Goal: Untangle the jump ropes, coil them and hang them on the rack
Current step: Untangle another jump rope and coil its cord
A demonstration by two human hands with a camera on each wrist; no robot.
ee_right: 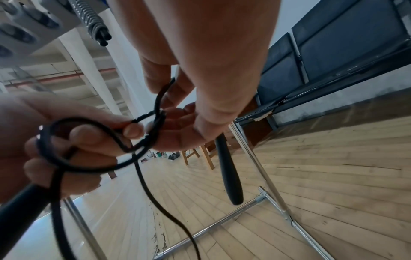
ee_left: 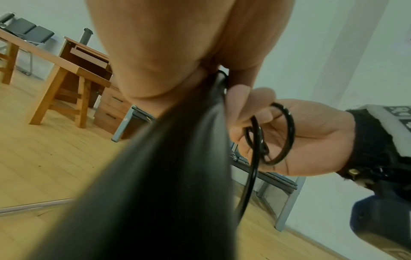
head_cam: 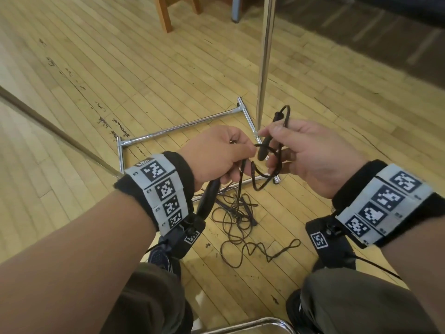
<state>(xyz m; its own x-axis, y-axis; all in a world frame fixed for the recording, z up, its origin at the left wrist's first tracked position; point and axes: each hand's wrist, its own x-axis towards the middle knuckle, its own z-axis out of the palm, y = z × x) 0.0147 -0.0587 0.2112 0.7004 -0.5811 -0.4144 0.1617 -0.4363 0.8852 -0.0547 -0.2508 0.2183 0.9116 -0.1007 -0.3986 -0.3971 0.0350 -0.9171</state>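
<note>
My left hand (head_cam: 224,153) grips a black jump-rope handle (head_cam: 208,197) that points down past the wrist, and its thumb and fingers pinch a loop of black cord (ee_right: 93,140). In the left wrist view this handle (ee_left: 155,176) fills the middle, blurred. My right hand (head_cam: 303,150) pinches a second black handle (head_cam: 265,147), which hangs tip-down, with cord looped over its fingers (ee_left: 278,133). The cord (head_cam: 260,174) crosses between both hands in a knot. The rest of the rope (head_cam: 240,225) lies tangled on the wooden floor below. The chrome rack (head_cam: 265,56) stands just beyond the hands.
The rack's chrome base frame (head_cam: 183,127) lies on the floor under the hands. A wooden chair (head_cam: 168,10) stands at the back, dark seating (ee_right: 333,52) on the right. A chrome tube (head_cam: 252,325) runs at the bottom edge between my knees (head_cam: 149,297).
</note>
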